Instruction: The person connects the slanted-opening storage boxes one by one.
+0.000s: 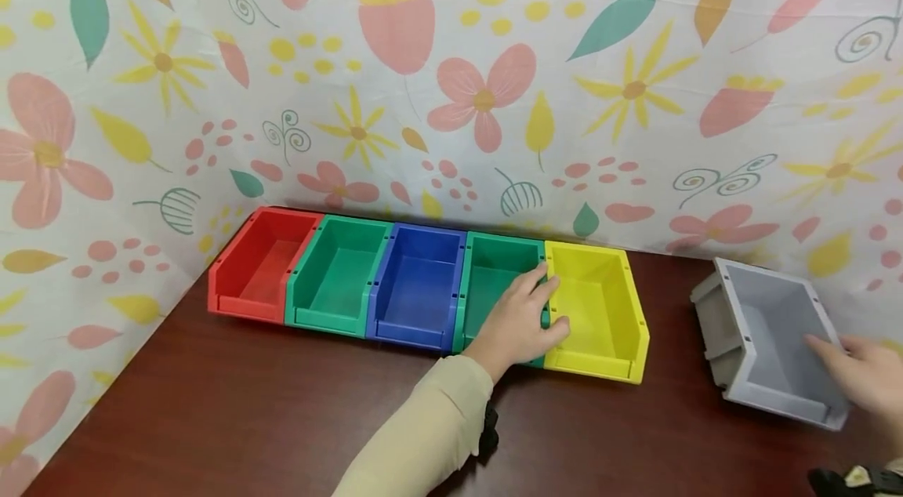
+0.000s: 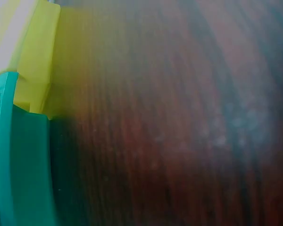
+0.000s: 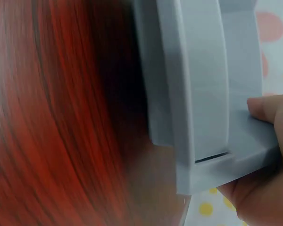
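Observation:
My right hand [image 1: 868, 373] grips the right side wall of a grey plastic storage bin [image 1: 765, 324]. In the right wrist view its thumb [image 3: 262, 107] lies inside the bin and the fingers pass beneath the rim. The bin is tilted and seems raised off the table. My left hand [image 1: 518, 317] is over the wall between a green bin [image 1: 487, 277] and a yellow bin [image 1: 596, 309], fingers loosely spread, thumb above the yellow one. Whether it presses on them is hard to tell. The left wrist view shows only the edges of these two bins, not the hand.
Left of them, a blue bin [image 1: 418, 289], another green bin [image 1: 342, 277] and a red bin [image 1: 266, 262] continue the side-by-side row. All stand on a dark wood table [image 1: 268, 403]. A flower-patterned cloth [image 1: 451, 89] hangs behind. Bare tabletop separates the yellow and grey bins.

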`<action>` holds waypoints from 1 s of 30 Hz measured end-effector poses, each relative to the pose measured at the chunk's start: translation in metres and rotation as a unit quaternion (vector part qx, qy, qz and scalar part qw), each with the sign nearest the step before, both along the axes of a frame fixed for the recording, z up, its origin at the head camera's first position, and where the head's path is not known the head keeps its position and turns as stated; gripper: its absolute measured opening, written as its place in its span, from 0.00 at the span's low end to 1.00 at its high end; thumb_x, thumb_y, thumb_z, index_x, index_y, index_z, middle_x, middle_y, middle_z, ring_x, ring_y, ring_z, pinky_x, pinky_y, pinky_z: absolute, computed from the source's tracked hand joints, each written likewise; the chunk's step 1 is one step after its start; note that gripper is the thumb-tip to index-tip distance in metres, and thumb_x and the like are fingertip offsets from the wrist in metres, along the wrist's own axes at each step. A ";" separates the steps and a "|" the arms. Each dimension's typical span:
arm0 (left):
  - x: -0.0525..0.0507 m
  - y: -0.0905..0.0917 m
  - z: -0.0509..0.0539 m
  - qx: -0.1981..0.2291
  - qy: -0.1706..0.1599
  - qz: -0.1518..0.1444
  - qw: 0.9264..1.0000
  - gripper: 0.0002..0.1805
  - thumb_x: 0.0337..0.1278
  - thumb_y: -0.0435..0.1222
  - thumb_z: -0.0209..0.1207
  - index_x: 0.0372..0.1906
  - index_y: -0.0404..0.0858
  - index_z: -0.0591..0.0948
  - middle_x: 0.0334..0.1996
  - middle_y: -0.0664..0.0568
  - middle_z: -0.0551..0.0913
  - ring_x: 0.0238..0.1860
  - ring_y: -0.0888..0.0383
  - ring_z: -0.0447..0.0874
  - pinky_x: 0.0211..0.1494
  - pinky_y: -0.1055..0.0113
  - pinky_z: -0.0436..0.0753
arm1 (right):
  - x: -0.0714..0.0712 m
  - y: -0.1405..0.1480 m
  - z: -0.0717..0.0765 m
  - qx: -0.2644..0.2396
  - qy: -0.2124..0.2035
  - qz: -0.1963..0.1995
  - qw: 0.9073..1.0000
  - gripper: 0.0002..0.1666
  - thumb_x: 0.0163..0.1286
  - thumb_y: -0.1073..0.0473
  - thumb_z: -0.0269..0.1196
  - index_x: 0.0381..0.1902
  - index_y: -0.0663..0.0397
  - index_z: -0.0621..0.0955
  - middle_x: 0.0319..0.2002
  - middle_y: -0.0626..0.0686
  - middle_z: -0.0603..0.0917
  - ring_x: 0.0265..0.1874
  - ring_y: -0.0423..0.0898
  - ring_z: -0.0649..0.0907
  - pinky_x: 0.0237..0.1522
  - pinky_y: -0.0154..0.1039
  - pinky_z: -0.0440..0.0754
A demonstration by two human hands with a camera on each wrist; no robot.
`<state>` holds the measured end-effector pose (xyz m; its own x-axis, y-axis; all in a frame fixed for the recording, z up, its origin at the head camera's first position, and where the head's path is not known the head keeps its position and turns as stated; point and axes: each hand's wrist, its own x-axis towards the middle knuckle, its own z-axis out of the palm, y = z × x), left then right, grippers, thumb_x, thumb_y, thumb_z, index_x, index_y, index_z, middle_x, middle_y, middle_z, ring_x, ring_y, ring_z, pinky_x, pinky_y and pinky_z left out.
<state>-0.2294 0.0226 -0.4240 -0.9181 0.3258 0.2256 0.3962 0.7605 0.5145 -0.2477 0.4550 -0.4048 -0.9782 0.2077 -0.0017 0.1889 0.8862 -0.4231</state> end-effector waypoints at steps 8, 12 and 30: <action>0.001 -0.002 -0.005 0.060 -0.019 0.001 0.998 0.34 0.62 0.60 0.47 0.71 0.52 0.63 0.75 0.62 0.50 0.73 0.56 0.54 0.67 0.53 0.68 | 0.005 -0.036 0.013 -0.029 0.015 0.061 0.998 0.33 0.72 0.46 0.48 0.50 0.76 0.74 0.38 0.76 0.78 0.23 0.42 0.77 0.21 0.35 0.71; 0.002 -0.002 -0.006 0.072 -0.012 0.003 0.997 0.33 0.63 0.58 0.47 0.70 0.51 0.64 0.74 0.61 0.52 0.73 0.55 0.56 0.67 0.52 0.69 | 0.007 -0.054 0.020 -0.070 0.020 0.090 0.993 0.33 0.72 0.45 0.48 0.52 0.74 0.74 0.37 0.72 0.81 0.21 0.32 0.75 0.21 0.33 0.73; 0.002 -0.002 -0.003 0.083 -0.009 0.005 0.996 0.33 0.60 0.55 0.51 0.69 0.51 0.66 0.74 0.61 0.54 0.72 0.54 0.58 0.65 0.53 0.72 | 0.001 -0.083 0.039 -0.058 0.040 0.108 0.992 0.32 0.72 0.47 0.49 0.53 0.75 0.75 0.47 0.76 0.78 0.29 0.38 0.76 0.27 0.35 0.73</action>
<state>-0.2278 0.0211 -0.4267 -0.9252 0.2760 0.2603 0.3794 0.6675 0.6407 -0.2467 0.3723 -0.3657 -0.9979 -0.0033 0.0654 -0.0375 0.8472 -0.5299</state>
